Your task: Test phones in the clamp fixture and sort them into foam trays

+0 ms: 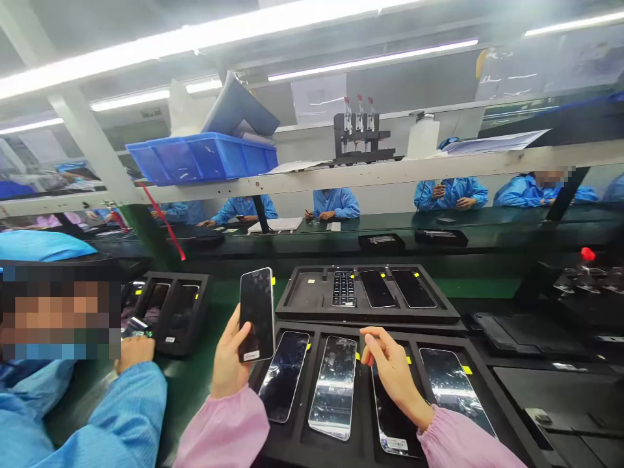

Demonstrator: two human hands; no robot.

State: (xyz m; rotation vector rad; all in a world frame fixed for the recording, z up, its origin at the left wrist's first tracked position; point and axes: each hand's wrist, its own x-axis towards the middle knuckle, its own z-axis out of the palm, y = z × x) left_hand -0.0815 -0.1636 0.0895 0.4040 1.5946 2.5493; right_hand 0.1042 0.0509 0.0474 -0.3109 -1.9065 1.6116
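My left hand [232,354] grips a smartphone [257,312] upright, with its dark screen facing me. A yellow tab sticks out at the phone's upper right edge, and a small white label sits at the bottom of its screen. My right hand [390,367] hovers over the near black foam tray [363,396], fingers curled together, with nothing visible in them. Beneath it lies a dark phone [387,416], partly covered by the hand. In the same tray are a phone at the left [284,377], a shiny phone [333,387] and another at the right [453,383].
Behind stands a second black tray [312,312] with a phone showing a grid pattern [344,289] and two dark phones. A co-worker in blue [121,416] works at my left beside another tray [180,338]. A shelf [302,188] carrying a blue bin [205,159] crosses overhead.
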